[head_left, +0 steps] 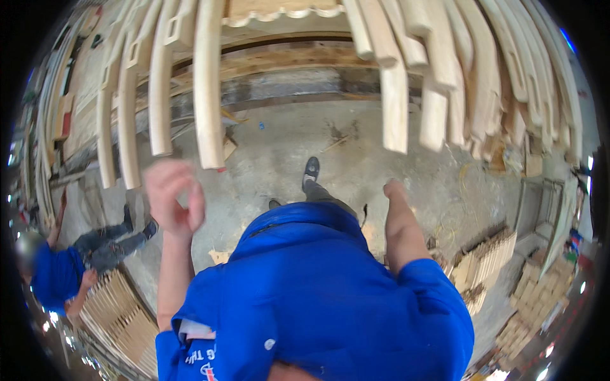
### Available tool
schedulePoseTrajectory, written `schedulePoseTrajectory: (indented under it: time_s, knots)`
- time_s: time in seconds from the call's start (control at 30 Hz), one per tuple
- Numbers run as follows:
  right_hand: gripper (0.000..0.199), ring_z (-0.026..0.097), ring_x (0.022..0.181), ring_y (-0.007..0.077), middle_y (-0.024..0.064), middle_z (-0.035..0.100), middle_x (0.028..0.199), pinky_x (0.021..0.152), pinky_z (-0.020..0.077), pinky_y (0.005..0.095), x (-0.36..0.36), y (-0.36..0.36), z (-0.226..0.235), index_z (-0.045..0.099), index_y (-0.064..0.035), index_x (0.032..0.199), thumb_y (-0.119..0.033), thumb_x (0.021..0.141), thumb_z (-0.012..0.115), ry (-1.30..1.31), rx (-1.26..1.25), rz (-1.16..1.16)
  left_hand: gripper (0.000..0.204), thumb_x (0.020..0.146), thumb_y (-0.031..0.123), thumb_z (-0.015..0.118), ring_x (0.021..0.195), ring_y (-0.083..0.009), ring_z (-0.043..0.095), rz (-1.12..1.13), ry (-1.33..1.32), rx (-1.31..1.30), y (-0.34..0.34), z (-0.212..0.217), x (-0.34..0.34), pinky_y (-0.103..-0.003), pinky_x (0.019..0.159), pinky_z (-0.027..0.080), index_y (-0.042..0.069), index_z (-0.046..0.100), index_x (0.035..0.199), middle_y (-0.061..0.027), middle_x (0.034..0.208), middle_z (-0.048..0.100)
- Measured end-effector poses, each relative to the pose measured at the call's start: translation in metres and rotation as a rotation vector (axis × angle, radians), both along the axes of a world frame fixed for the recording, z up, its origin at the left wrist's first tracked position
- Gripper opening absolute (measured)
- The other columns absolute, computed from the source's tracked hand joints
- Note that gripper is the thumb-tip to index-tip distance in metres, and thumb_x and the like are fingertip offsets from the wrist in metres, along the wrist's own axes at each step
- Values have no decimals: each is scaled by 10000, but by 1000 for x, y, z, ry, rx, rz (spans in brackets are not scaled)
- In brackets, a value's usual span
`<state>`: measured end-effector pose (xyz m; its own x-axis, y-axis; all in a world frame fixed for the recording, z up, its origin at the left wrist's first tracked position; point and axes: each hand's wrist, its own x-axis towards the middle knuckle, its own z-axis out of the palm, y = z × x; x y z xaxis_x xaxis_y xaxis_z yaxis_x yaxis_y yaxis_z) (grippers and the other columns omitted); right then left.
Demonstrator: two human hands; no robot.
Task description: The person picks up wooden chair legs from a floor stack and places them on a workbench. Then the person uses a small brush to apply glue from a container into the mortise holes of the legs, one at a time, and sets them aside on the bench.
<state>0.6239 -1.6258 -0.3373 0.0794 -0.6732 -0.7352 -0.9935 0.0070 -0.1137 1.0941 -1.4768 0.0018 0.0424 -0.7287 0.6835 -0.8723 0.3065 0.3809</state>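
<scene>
My left hand (pixel 175 197) is raised just short of the ends of several long, pale wooden pieces. Its fingers are loosely curled, with a gap by the thumb, and it is slightly blurred; nothing shows in it. Closest to it are a squared wooden piece (pixel 208 108) and a slotted wooden piece (pixel 161 101), both jutting toward me. Lower and to the right, my right hand (pixel 394 188) hangs beside my body, seen end-on, so its fingers are mostly hidden. Beyond it, a wooden piece (pixel 394 114) sticks out from a row of curved, partly slotted ones.
A co-worker (pixel 57 276) in a blue shirt is at the left, beside stacked wooden strips (pixel 124 311). Behind me on the right lie bundled wood (pixel 486 257) and a pile of wooden blocks (pixel 537 295). A metal frame (pixel 540 216) stands at the right.
</scene>
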Motion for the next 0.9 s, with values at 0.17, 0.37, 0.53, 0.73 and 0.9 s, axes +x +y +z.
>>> schedulePoseTrajectory:
  time_s: [0.17, 0.37, 0.53, 0.73, 0.9]
  knots:
    - [246, 620, 700, 244, 113, 598, 842, 543, 496, 345, -7, 18, 17, 511, -40, 1045, -237, 900, 489, -828, -67, -1485, 243, 693, -22, 663, 765, -281, 618, -347, -64, 411, 25, -30, -39, -344, 670, 482, 37, 593, 918, -115, 866, 628]
    - [218, 613, 694, 194, 98, 610, 900, 503, 465, 313, 28, 77, 15, 511, -61, 1056, -204, 893, 487, -777, -247, -1638, 236, 725, -12, 656, 785, -285, 614, -377, 15, 494, 72, -33, -35, -360, 676, 475, 38, 602, 949, -109, 876, 634]
    - [247, 604, 702, 201, 99, 617, 931, 519, 459, 315, 32, 157, -1, 509, -89, 1107, -215, 895, 490, -690, -170, -1651, 179, 763, 3, 635, 787, -291, 607, -307, -57, 664, 126, -44, -12, -363, 682, 470, 23, 599, 937, -112, 879, 638]
    - [286, 594, 738, 214, 109, 618, 967, 572, 462, 346, 18, 210, -19, 500, -94, 1141, -232, 891, 498, -701, -23, -1846, 269, 767, -13, 606, 953, -311, 584, -403, -95, 755, 135, -45, -37, -381, 824, 464, 29, 590, 1033, -129, 1024, 624]
    - [229, 589, 633, 227, 120, 617, 829, 497, 466, 375, 3, 203, -10, 549, -72, 1043, -232, 889, 493, -905, -118, -1849, 527, 690, -22, 590, 1255, -368, 397, -784, -122, 722, 105, -30, -138, -443, 1038, 364, 81, 532, 1203, -126, 1341, 464]
